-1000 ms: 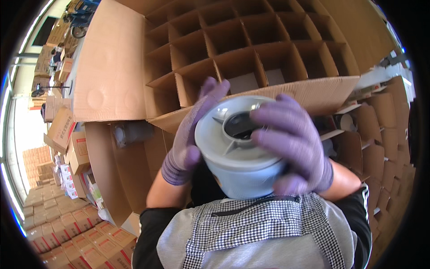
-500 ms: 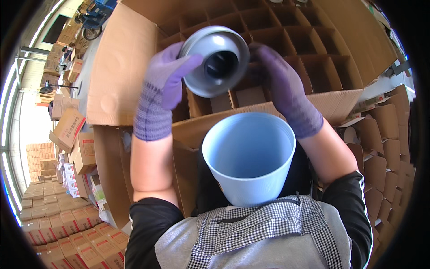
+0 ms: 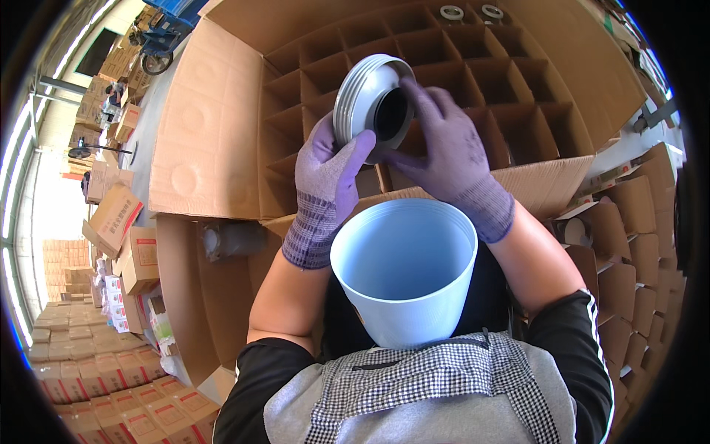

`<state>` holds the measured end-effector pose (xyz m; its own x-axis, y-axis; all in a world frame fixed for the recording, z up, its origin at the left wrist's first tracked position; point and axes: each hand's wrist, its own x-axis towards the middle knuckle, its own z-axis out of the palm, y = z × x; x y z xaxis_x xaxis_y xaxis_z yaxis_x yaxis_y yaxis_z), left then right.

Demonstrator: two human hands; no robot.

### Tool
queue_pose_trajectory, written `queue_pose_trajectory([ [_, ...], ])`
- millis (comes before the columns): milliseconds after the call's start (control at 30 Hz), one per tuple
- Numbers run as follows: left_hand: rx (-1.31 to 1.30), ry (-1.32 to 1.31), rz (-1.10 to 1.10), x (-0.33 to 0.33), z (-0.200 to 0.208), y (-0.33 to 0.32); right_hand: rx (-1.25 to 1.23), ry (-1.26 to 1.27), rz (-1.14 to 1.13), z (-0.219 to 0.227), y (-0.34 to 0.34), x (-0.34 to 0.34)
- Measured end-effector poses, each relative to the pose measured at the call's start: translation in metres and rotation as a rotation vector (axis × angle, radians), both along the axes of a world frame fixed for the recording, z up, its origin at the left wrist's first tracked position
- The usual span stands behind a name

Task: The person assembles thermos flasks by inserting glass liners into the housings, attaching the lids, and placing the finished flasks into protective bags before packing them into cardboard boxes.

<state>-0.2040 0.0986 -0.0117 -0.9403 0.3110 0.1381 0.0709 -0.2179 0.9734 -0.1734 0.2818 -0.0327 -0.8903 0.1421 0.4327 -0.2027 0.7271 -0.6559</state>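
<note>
The gloved left hand (image 3: 325,166) grips the grey lid (image 3: 364,100) by its lower left edge, thumb in front, the remaining fingers hidden behind. The right hand (image 3: 451,140) has thumb and forefinger parted at the lid's right side; whether they pinch it I cannot tell. The lid is tilted, with a black centre. Below both hands, the light-blue bucket (image 3: 410,318) stands open with nothing in it. Beyond, a divided carton (image 3: 211,126) holds two pale-rimmed round pieces (image 3: 452,12) in far cells, their lower parts hidden.
</note>
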Motion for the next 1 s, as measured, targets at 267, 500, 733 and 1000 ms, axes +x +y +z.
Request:
queue_pose_trajectory([
  [267, -0.923, 0.012, 0.052, -0.126, -0.040, -0.032, -0.589, 0.227, 0.708, -0.048, 0.009, 0.042],
  [500, -1.249, 1.089, -0.144, -0.194, 0.048, 0.129, -1.264, -0.453, 0.838, -0.043, 0.002, 0.044],
  [733, -1.540, 0.764, -0.241, -0.339, -0.033, 0.344, -0.915, -0.011, 0.922, -0.088, -0.042, 0.015],
  [1000, -1.523, 0.820, 0.001, -0.323, -0.025, 0.335, -0.775, -0.084, 0.946, -0.098, -0.035, 0.015],
])
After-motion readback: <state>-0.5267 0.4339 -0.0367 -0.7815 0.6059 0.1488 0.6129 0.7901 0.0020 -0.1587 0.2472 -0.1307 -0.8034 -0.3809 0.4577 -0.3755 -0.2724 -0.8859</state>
